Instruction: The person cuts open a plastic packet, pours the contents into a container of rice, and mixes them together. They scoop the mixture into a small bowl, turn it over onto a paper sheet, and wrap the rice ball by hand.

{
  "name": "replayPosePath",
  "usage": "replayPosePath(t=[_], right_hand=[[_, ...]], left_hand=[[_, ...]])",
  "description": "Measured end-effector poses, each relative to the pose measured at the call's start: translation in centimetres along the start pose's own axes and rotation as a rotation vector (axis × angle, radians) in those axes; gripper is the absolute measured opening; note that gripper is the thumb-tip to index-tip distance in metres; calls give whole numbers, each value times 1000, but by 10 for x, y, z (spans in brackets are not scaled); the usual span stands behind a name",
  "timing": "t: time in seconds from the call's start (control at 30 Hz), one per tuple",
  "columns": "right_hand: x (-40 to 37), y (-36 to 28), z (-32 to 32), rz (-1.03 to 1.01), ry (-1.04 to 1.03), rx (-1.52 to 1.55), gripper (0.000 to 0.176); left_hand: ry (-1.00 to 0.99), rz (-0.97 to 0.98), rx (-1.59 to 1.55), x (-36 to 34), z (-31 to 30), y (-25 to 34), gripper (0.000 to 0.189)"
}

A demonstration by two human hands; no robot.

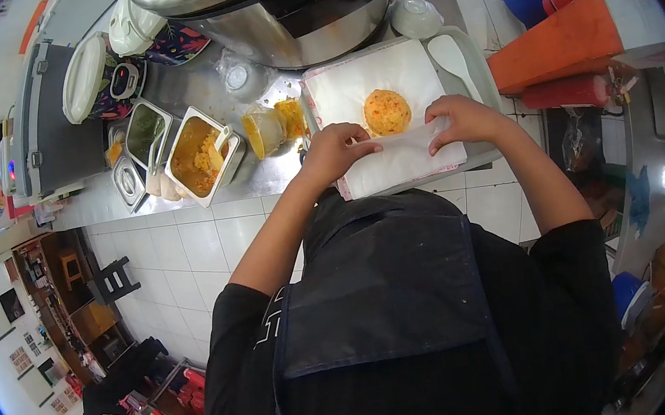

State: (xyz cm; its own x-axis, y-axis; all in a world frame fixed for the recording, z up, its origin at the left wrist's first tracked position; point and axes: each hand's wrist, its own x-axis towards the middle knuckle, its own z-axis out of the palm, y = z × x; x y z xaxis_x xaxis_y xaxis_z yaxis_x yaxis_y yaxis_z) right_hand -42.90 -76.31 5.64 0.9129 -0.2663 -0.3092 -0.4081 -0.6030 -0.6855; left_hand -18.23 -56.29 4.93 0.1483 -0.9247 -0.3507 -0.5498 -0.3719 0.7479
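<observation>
A round orange-yellow rice patty (387, 112) lies on white paper sheets (335, 84) stacked on a tray (484, 79). My left hand (338, 151) is at the near left of the patty, its fingers closed on the near edge of a thin wrapping sheet (407, 141). On the other side, my right hand (460, 121) pinches the same sheet's right end. The sheet's edge is lifted just in front of the patty. A white rice paddle (454, 62) rests at the tray's right side, beyond my right hand.
Left of the tray stand a yellow-stained cup (265, 131), a metal container of yellow food (200, 157) and one of greens (145, 129). A large steel cooker (287, 28) is behind. Clear plastic lids (416, 17) sit by the tray's far edge.
</observation>
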Motion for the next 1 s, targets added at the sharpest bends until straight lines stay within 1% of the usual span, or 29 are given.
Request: replayPosePath(t=[0.07,0.2,0.27,0.3,0.37,0.4,0.47,0.5,0.57,0.6,0.67,0.7,0.73,0.8,0.9,1.0], right_hand=[[0,-2,-5,20,-54,38,46],[9,5,-11,61,-167,116,41],[8,12,-5,91,-79,144,37],[8,12,-3,106,-34,158,35],[9,13,-2,3,-30,106,32],[10,13,-3,-48,-29,81,31],[13,12,-6,-57,-23,77,29],[15,11,-7,-61,-20,74,29],[25,16,-9,-65,50,52,28],[30,18,-10,-65,84,40,28],[40,14,-13,15,107,78,29],[46,12,-15,56,121,95,30],[51,14,-15,121,120,57,29],[64,17,-11,249,118,-17,30],[68,21,-9,245,135,-97,31],[68,21,-7,251,144,-210,30]], left_hand=[[-47,-63,-140,4,2,-8,35],[-96,1,-253,2,1,-14,34],[-106,13,-267,2,5,-23,31],[-70,46,-242,1,5,-23,29],[3,114,-191,-2,3,-22,27],[12,108,-174,-1,1,-23,25],[31,93,-141,1,-3,-25,23],[134,131,-40,3,-4,-25,21],[339,205,163,9,-2,-23,18],[394,278,337,8,-1,-15,18],[503,419,687,3,2,12,19],[389,533,721,4,16,10,22],[309,578,706,1,27,14,31],[283,633,715,3,48,14,46],[264,569,896,6,59,11,63],[306,485,856,5,54,8,69]])
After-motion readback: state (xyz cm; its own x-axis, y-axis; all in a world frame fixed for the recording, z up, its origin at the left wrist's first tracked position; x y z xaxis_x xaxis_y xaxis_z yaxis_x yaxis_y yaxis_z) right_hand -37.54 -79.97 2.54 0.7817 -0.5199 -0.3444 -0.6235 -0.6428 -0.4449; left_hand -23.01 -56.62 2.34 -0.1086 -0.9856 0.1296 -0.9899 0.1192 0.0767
